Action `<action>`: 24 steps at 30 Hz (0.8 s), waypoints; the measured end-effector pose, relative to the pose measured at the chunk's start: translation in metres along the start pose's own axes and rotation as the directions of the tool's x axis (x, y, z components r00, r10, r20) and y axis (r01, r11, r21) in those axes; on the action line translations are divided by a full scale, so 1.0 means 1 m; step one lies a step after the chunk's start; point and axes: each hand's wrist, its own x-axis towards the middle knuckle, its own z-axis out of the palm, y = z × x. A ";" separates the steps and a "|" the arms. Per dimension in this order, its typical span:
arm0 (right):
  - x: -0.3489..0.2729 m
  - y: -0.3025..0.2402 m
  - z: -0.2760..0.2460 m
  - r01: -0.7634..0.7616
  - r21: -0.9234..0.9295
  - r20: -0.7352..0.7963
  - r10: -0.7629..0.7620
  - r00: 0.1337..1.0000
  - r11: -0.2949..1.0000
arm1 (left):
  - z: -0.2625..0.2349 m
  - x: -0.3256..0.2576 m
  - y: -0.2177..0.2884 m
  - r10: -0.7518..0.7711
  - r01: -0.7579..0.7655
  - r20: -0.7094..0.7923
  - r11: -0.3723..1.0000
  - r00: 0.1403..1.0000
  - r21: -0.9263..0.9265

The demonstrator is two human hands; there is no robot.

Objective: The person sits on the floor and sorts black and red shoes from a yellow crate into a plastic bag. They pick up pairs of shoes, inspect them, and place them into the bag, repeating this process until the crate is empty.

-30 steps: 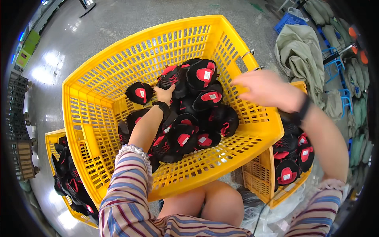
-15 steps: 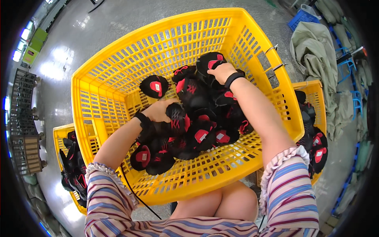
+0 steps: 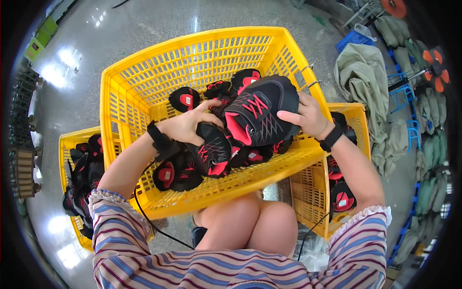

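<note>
A black sneaker (image 3: 269, 103) with pinkish-red laces and lining is raised over the yellow crate (image 3: 202, 34), and my right hand (image 3: 310, 115) is closed around its right side. Close to its lower left, my left hand (image 3: 187, 124) grips a second black sneaker (image 3: 212, 148) with red laces, thumb and fingers on either side of it. Several more black-and-red shoes (image 3: 184, 99) lie in the crate below and behind; the lifted sneaker hides some of them. Dark bands circle both wrists.
Another yellow crate (image 3: 310, 185) with shoes stands at the right, and one more (image 3: 67, 136) is at the left. Grey-green cloth (image 3: 363, 72) is heaped at the far right near a blue basket (image 3: 353, 38). A fan with orange blades (image 3: 435, 70) stands beyond. A black cable (image 3: 154, 224) hangs by the crate's near-left side.
My right hand has come up and nearer from the crate's far side, bringing a sneaker with it. My left hand still grips its sneaker, now seen more from above. The whole view has shifted.
</note>
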 end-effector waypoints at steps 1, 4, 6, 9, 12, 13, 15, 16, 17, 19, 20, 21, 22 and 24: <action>0.005 -0.006 -0.009 0.019 -0.038 -0.003 -0.019 1.000 0.999 | -0.007 -0.001 0.019 0.010 -0.009 0.024 0.998 1.000 -0.056; 0.021 -0.023 -0.030 0.018 -0.043 -0.073 -0.021 0.997 0.999 | -0.022 -0.009 0.068 0.049 -0.037 0.068 0.986 0.997 -0.161; 0.039 -0.043 -0.037 -0.064 0.120 -0.270 0.095 0.958 0.991 | -0.024 -0.013 0.088 0.083 -0.073 0.060 0.985 0.995 -0.155; 0.052 -0.096 -0.017 -0.376 0.511 -0.387 0.597 0.702 0.773 | -0.027 -0.023 0.116 0.069 -0.073 -0.027 0.874 0.997 -0.481; 0.079 -0.131 -0.020 -0.298 0.719 -0.269 0.647 0.713 0.628 | -0.016 -0.048 0.131 0.014 -0.171 -0.219 0.671 0.976 -0.722; 0.084 -0.140 -0.025 -0.221 0.913 -0.079 0.680 0.729 0.343 | -0.016 -0.063 0.135 -0.026 -0.190 -0.268 0.639 0.963 -0.746; 0.090 -0.154 -0.046 -0.230 0.914 0.039 0.491 0.870 0.335 | -0.015 -0.090 0.137 -0.090 -0.232 -0.380 0.656 0.920 -0.718; 0.092 -0.162 -0.057 -0.243 0.913 0.097 0.404 0.910 0.328 | -0.013 -0.099 0.146 -0.070 -0.242 -0.395 0.688 0.916 -0.684; 0.097 -0.169 -0.064 -0.192 0.978 0.153 0.358 0.921 0.076 | -0.011 -0.106 0.158 -0.049 -0.252 -0.409 0.719 0.911 -0.647; 0.102 -0.180 -0.061 -0.124 0.882 0.380 0.531 0.757 -0.455 | 0.004 -0.112 0.176 0.080 -0.329 -0.511 0.846 0.856 -0.420; 0.111 -0.190 -0.062 -0.076 0.852 0.423 0.595 0.683 -0.519 | 0.008 -0.117 0.188 0.178 -0.249 -0.527 0.966 0.831 -0.066; 0.119 -0.203 -0.063 -0.015 0.821 0.465 0.654 0.597 -0.571 | 0.016 -0.122 0.202 0.272 -0.127 -0.538 0.948 0.798 0.290; 0.129 -0.212 -0.065 0.057 0.798 0.494 0.704 0.510 -0.601 | 0.028 -0.126 0.208 0.364 -0.065 -0.571 0.877 0.736 0.476; 0.139 -0.206 -0.047 -0.016 0.867 0.397 0.671 0.626 -0.498 | 0.027 -0.141 0.190 0.532 0.035 -0.581 0.718 0.616 0.695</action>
